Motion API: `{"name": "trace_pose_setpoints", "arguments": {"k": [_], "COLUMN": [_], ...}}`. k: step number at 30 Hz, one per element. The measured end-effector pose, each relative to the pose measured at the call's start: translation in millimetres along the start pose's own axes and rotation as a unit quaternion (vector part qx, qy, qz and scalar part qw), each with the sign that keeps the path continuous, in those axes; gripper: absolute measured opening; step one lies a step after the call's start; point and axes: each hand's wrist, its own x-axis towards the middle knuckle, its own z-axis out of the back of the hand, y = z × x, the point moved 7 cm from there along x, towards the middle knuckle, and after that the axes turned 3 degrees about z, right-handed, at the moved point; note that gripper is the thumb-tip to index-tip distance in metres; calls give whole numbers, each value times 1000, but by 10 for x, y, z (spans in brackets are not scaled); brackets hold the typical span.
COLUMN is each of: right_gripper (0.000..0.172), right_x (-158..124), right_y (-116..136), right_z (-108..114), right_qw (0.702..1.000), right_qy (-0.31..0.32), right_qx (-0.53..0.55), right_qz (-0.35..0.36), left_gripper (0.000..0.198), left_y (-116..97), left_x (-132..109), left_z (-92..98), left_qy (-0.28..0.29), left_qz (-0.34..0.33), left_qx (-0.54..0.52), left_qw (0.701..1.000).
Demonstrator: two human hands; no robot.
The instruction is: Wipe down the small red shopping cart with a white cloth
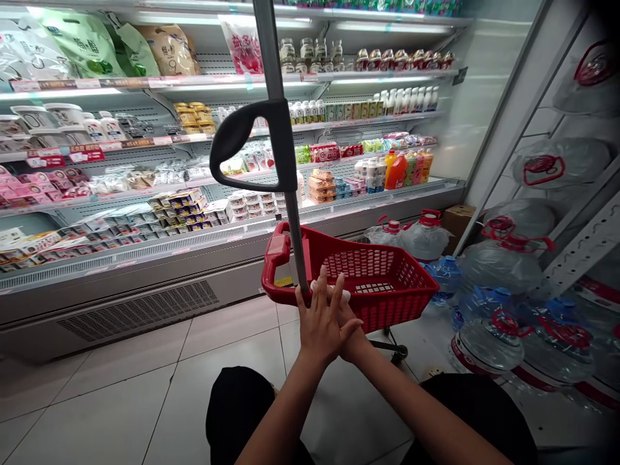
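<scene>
My left hand [320, 323] lies palm down over my right hand [352, 336], fingers stretched out and spread. Most of the right hand's fingers are hidden beneath it. A small white thing [345, 296] shows between the hands; its kind is unclear. Both hands are at the near side of a red plastic shopping basket [392, 313] on a wheeled frame. Just past the left fingertips rises a grey metal pole [294, 239] with a black looped handle [282, 145]. The pole leans slightly left and its lower end is hidden behind the hand.
A refrigerated display [140, 310] with shelves of yogurt cups, bottles and pouches spans the back. Large water bottles [489, 336] with red handles stand on the right, beside a metal rack [576, 236]. Pale tiles [227, 342] cover the floor. My knees [242, 413] frame the arms.
</scene>
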Motion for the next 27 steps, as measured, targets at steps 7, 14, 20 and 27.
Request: {"name": "trace_pose_setpoints", "arguments": {"k": [7,14,20,27], "right_gripper": [66,45,43,65], "right_x": [-446,-1044,-747,-334], "right_y": [-760,-1581,-1131,-333], "right_z": [133,357,230,79], "right_qw": [998,983,982,997], "right_qy": [-24,-36,-83,-47], "right_qx": [9,-61,-3,40], "right_qz": [-60,-170,-172,-44], "left_gripper": [77,61,65,69], "left_y": [249,331,290,279], "left_x": [-72,-93,-103,-117], "left_z": [-146,-233,-251,-331], "left_qy": [14,6,1,4], "left_qz": [-7,27,30,13], "left_qx": [-27,-43,-41,-42], "left_qw": [1000,999,999,999]}}
